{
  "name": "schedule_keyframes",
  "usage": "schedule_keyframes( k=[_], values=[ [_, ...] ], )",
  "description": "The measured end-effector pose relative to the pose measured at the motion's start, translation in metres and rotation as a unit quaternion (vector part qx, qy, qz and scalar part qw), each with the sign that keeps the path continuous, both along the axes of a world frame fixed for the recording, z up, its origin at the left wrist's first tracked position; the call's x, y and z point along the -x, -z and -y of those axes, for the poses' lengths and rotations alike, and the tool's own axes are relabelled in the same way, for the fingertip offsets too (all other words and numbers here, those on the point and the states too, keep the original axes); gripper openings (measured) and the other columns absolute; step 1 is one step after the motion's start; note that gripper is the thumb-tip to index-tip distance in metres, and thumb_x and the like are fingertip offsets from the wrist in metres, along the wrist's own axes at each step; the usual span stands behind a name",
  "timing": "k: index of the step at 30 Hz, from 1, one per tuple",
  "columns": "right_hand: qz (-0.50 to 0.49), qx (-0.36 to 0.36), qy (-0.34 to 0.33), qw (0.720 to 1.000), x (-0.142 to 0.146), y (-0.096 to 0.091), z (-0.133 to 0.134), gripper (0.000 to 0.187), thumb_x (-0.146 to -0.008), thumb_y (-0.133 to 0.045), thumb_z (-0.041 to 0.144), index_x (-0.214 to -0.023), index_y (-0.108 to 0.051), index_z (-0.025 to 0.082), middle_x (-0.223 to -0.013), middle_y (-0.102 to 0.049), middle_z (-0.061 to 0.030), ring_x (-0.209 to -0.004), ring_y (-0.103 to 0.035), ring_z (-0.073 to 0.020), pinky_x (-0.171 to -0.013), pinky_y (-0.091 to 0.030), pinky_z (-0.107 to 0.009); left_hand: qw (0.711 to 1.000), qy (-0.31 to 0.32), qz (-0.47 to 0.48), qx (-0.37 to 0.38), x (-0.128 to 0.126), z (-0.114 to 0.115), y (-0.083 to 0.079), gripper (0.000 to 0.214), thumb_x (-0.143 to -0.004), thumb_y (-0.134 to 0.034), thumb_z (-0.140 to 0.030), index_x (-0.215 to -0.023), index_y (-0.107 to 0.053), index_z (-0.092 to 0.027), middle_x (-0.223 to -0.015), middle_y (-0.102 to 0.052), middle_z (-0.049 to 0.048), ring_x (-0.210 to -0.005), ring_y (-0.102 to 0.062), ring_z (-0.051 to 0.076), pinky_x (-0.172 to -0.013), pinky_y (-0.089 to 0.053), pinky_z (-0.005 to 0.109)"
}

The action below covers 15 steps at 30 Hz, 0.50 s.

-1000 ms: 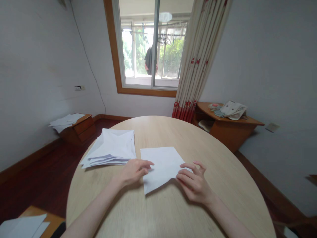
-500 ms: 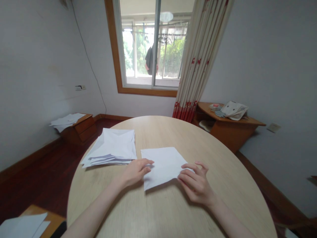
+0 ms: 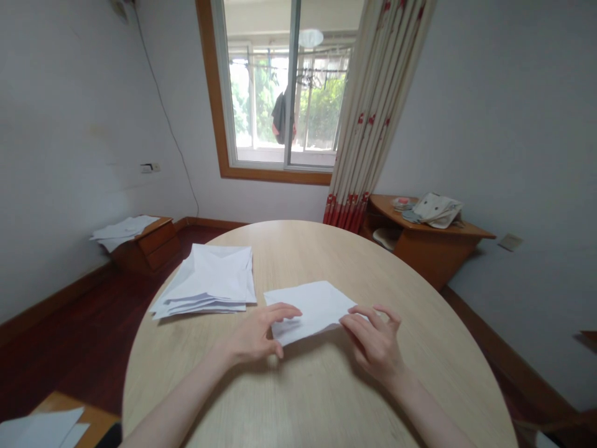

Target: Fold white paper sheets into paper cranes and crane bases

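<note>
Evidently a fold is being made: the paper sheet on the bench is pinched by the left hand and pressed by the right hand; careful edge alignment is probably needed next.
</note>
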State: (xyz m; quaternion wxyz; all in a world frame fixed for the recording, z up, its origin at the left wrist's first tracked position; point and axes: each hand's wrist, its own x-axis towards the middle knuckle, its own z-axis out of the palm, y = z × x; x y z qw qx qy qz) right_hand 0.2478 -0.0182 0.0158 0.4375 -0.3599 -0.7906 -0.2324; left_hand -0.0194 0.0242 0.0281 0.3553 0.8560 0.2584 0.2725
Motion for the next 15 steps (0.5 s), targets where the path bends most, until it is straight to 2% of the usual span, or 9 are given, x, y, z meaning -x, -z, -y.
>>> schedule_keyframes(
  k=[3, 6, 8, 11, 15],
  values=[
    [-0.013, 0.000, 0.019, 1.000, 0.001, -0.003, 0.001, 0.019, -0.086, -0.047, 0.007, -0.086, -0.059, 0.021, -0.067, -0.069, 0.0020, -0.076, -0.063, -0.0179, -0.088, -0.027, -0.038, 0.999, 0.000, -0.035, 0.041, -0.002, 0.002, 0.001, 0.086, -0.060, -0.072, -0.070, -0.129, -0.054, -0.022, -0.132, -0.056, 0.0105, -0.114, -0.055, 0.030, -0.095, -0.046, 0.042],
    [-0.023, 0.004, 0.026, 0.999, 0.001, -0.005, 0.002, 0.017, -0.086, -0.048, 0.007, -0.085, -0.058, 0.022, -0.068, -0.069, 0.0022, -0.073, -0.063, -0.0177, -0.087, -0.028, -0.038, 0.997, -0.020, -0.059, 0.055, -0.006, 0.007, 0.002, 0.087, -0.056, -0.083, -0.051, -0.133, -0.050, -0.025, -0.133, -0.056, 0.0093, -0.112, -0.057, 0.029, -0.097, -0.045, 0.043],
    [-0.029, 0.004, 0.026, 0.999, 0.001, -0.006, 0.002, 0.017, -0.085, -0.050, 0.007, -0.086, -0.058, 0.022, -0.068, -0.068, 0.0026, -0.072, -0.062, -0.0175, -0.087, -0.029, -0.038, 0.996, -0.044, -0.062, 0.047, -0.008, 0.011, 0.003, 0.082, -0.062, -0.082, -0.041, -0.135, -0.047, -0.027, -0.133, -0.056, 0.0087, -0.113, -0.057, 0.028, -0.099, -0.044, 0.042],
    [-0.032, 0.003, 0.023, 0.999, 0.001, -0.006, 0.002, 0.016, -0.086, -0.050, 0.008, -0.086, -0.057, 0.022, -0.067, -0.067, 0.0023, -0.071, -0.061, -0.0175, -0.086, -0.029, -0.038, 0.996, -0.062, -0.063, 0.012, -0.011, 0.013, 0.005, 0.067, -0.078, -0.070, -0.029, -0.139, -0.042, -0.027, -0.135, -0.056, 0.0075, -0.117, -0.056, 0.025, -0.103, -0.041, 0.041],
    [-0.029, 0.004, 0.021, 0.999, 0.001, -0.007, 0.002, 0.016, -0.089, -0.048, 0.009, -0.086, -0.056, 0.021, -0.066, -0.066, 0.0014, -0.069, -0.060, -0.0176, -0.083, -0.030, -0.038, 0.997, -0.062, -0.036, -0.001, -0.012, 0.010, 0.011, 0.055, -0.089, -0.056, -0.028, -0.141, -0.039, -0.023, -0.133, -0.058, 0.0076, -0.119, -0.055, 0.023, -0.105, -0.039, 0.038]
  ],
)
